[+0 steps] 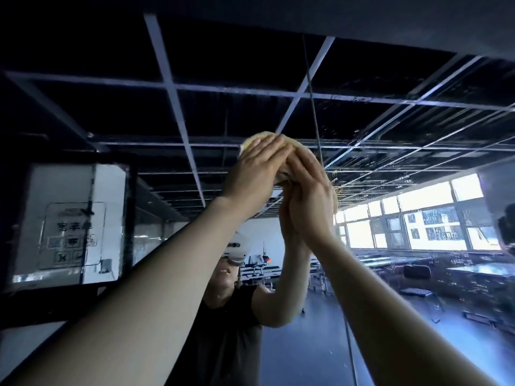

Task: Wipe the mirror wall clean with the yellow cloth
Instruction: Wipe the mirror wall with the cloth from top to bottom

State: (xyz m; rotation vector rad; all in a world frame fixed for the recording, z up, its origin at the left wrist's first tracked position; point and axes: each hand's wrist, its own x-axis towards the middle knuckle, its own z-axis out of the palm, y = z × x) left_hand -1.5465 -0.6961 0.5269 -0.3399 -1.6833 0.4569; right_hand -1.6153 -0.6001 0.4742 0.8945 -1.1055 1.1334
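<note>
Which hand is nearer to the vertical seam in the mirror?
Right. The right hand overlaps the seam while pressing the cloth; the left hand presses the cloth further left of the seam.

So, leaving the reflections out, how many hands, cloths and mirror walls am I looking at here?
Hands: 2, the left hand and the right hand, both flat on the cloth
Cloths: 1, the yellow cloth
Mirrors: 1, the mirror wall
Total: 4

Bare forearms [156, 296], black sleeveless top [223, 338], white headset [238, 249]
</note>
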